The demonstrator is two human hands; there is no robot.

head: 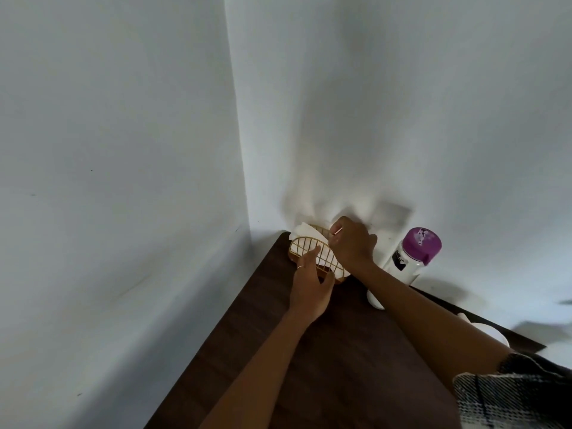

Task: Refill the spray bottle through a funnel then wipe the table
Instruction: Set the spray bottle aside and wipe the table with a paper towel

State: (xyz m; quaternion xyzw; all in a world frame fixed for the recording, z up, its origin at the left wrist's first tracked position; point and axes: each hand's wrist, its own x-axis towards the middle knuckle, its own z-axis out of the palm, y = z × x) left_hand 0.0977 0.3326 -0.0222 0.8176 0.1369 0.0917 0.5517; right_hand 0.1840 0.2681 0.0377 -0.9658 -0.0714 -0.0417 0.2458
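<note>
The dark wooden table [356, 366] stood pushed into a corner of pale walls, and it was the largest item in view. On it, against the right-hand wall, a white bottle with a purple cap [408, 258] stood upright; whether this was the spray bottle named in the task could not be told, since no trigger or nozzle showed. No funnel was identifiable; a white rounded object [492, 332] at the right table edge was largely hidden by the arm.

At the far corner sat a gold wire napkin holder [318, 253] loaded with white paper napkins [305, 232]. The left hand [312, 289] was at the holder's near side, thumb and fingers curled about its wire frame and base as if to steady it. The right hand [353, 243] was over the top of the holder, fingers bunched narrowly on the napkins; the fingertips were hidden, so a firm pinch could not be confirmed.

Assessment: the wiping stage appeared to be in preparation. Risks noted: a sharp pull could drag out several napkins or tip the light holder if the left hand slackened. The right forearm lay just beside the bottle, and a careless withdrawal could knock it over
</note>
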